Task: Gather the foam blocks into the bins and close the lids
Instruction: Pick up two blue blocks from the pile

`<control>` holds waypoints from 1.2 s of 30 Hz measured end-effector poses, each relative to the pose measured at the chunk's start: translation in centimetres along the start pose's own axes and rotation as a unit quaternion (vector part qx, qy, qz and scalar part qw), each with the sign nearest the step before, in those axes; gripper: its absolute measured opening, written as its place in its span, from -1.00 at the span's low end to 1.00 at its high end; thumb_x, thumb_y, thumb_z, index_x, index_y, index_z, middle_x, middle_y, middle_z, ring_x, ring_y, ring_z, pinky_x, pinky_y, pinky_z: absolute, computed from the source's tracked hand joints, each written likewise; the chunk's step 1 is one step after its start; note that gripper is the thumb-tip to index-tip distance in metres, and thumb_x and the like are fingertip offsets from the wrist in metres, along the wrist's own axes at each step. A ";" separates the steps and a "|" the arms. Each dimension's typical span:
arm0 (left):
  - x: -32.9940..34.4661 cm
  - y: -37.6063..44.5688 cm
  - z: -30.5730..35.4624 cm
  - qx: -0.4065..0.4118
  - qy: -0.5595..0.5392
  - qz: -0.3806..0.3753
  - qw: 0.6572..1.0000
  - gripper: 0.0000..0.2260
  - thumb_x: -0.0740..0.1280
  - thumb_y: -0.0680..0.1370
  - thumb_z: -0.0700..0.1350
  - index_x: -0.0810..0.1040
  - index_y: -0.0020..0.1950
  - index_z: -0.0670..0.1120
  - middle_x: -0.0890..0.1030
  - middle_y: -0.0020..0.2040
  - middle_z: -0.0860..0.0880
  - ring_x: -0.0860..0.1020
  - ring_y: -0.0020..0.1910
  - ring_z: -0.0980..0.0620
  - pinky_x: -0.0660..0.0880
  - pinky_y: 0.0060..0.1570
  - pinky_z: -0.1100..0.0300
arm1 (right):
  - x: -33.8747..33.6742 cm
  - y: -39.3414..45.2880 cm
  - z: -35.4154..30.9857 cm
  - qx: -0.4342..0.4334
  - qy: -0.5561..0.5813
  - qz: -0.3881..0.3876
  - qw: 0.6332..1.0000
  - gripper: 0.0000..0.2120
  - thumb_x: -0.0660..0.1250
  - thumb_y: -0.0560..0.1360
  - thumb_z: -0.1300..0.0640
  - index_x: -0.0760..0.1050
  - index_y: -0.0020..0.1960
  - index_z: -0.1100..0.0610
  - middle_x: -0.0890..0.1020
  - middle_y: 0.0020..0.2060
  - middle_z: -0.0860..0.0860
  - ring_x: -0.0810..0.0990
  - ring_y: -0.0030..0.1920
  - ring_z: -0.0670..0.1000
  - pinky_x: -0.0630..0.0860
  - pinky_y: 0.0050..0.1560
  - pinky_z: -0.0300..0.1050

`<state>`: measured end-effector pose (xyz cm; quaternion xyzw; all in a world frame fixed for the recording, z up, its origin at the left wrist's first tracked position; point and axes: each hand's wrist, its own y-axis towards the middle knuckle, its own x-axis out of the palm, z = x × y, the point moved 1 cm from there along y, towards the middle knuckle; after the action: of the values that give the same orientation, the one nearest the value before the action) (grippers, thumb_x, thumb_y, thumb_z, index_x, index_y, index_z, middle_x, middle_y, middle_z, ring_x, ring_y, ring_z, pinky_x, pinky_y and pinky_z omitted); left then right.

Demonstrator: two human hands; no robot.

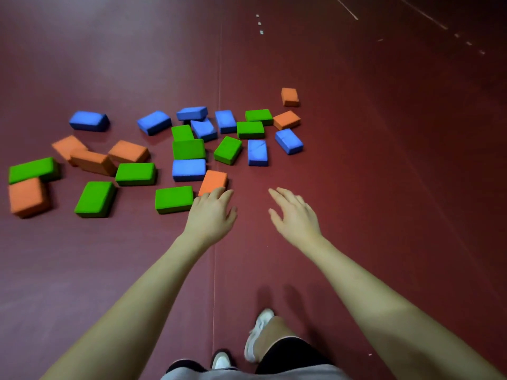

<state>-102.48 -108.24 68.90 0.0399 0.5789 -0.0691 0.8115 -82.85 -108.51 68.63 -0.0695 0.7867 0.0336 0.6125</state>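
A dark red mat floor (pixel 356 160) fills the view, with a thin seam (pixel 216 133) running away from the person and short white marks (pixel 259 23) farther off. Foam blocks (pixel 189 149) in blue, green and orange lie scattered over the floor ahead and to the left. The left hand (pixel 211 212) reaches out, fingers released, its tips over an orange block (pixel 213 181). The right hand (pixel 296 215) hovers beside it, fingers spread, holding nothing. White shoes (pixel 258 333) stand on the floor below.
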 end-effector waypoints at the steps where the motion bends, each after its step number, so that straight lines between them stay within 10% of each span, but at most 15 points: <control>1: 0.2 1.8 0.0 0.001 0.001 -0.002 1.000 -0.58 0.22 0.59 -0.02 0.37 0.44 -0.10 0.38 0.43 -0.12 0.42 0.30 -0.21 0.31 0.22 0.01 | 0.0 1.6 0.6 0.000 0.001 -0.001 1.000 -0.51 0.16 0.61 -0.01 0.19 0.52 -0.06 0.27 0.48 -0.08 0.34 0.36 0.06 0.27 0.30 -0.05; 36: 2.9 73.0 -6.8 -0.042 -0.035 -0.006 0.998 -0.54 0.16 0.48 0.01 0.52 0.28 -0.19 0.53 0.26 -0.21 0.55 0.07 -0.29 0.45 0.02 -0.05 | -2.2 72.9 17.8 -0.040 0.021 -0.031 0.998 -0.55 0.26 0.57 0.09 0.36 0.45 0.08 0.47 0.36 0.05 0.46 0.29 0.16 0.39 0.22 0.02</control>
<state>-96.35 -35.38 62.84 -0.0003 0.5528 -0.0511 0.8318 -76.24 -33.83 63.98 -0.1188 0.7951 0.0445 0.5930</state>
